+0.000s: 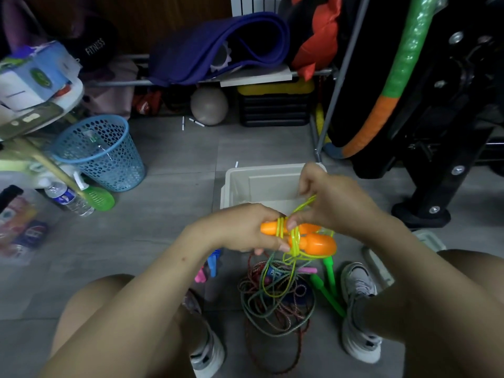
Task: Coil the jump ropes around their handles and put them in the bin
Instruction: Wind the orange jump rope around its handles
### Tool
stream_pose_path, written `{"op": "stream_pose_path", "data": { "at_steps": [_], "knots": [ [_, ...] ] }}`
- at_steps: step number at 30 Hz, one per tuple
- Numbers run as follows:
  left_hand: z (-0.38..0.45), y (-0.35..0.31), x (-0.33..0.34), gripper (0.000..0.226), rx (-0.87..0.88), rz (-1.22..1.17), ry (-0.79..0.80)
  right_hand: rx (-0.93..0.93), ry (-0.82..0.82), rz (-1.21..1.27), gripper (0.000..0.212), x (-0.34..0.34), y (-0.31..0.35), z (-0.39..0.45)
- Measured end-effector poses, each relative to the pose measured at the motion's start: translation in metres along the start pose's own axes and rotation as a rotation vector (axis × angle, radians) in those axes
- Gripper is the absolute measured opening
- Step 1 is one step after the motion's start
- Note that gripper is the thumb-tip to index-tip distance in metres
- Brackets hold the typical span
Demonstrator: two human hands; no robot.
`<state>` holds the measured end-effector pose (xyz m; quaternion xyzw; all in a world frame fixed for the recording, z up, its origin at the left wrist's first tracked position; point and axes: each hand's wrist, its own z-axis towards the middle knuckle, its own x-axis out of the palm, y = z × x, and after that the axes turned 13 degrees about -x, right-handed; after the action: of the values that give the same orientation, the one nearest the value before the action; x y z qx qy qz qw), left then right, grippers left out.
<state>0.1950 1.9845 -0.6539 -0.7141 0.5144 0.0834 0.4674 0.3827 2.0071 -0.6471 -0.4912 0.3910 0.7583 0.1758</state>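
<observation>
1. Head view, centre of the frame: the left hand (245,227) has its grip closed round a pair of orange handles (308,238), held side by side just below the near rim of the pale bin (231,186).
2. The right hand (335,203) pinches a loop of the yellow-green rope (293,236) above the handles. A few turns already cross them, and the rest hangs down toward the floor.
3. Risk: the turns look loose. If the pinch slackens, they could slide off the tapered handle ends and the coil would unwind.
4. Lower centre: the hanging rope runs into a tangled pile of other ropes (275,304) on the floor, beside green handles (327,287) and blue and pink handles (210,266). Pulling more slack could snag there, or drag a second rope up with it.
5. The bin sits just behind the hands, looking empty where its inside shows. A trailing tail could catch its rim when the bundle goes in.
</observation>
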Motion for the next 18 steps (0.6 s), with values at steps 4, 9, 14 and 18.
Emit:
{"op": "stream_pose_path", "data": {
  "at_steps": [4,9,14,18],
  "knots": [
    [-0.006,-0.003,-0.004,0.018,0.011,-0.128,0.077,-0.013,0.097,0.757,0.041,-0.001,-0.013,0.000],
    [-0.016,-0.004,-0.006,0.012,0.077,-0.245,0.194,0.054,0.183,1.240,0.038,0.005,-0.015,-0.001],
    [-0.018,0.005,-0.009,0.012,0.118,-0.366,0.203,0.120,0.187,1.407,0.042,0.018,-0.010,-0.003],
    [-0.018,0.011,-0.011,0.014,0.118,-0.409,0.148,0.153,0.137,1.353,0.054,0.012,-0.006,-0.004]
  ]
}}
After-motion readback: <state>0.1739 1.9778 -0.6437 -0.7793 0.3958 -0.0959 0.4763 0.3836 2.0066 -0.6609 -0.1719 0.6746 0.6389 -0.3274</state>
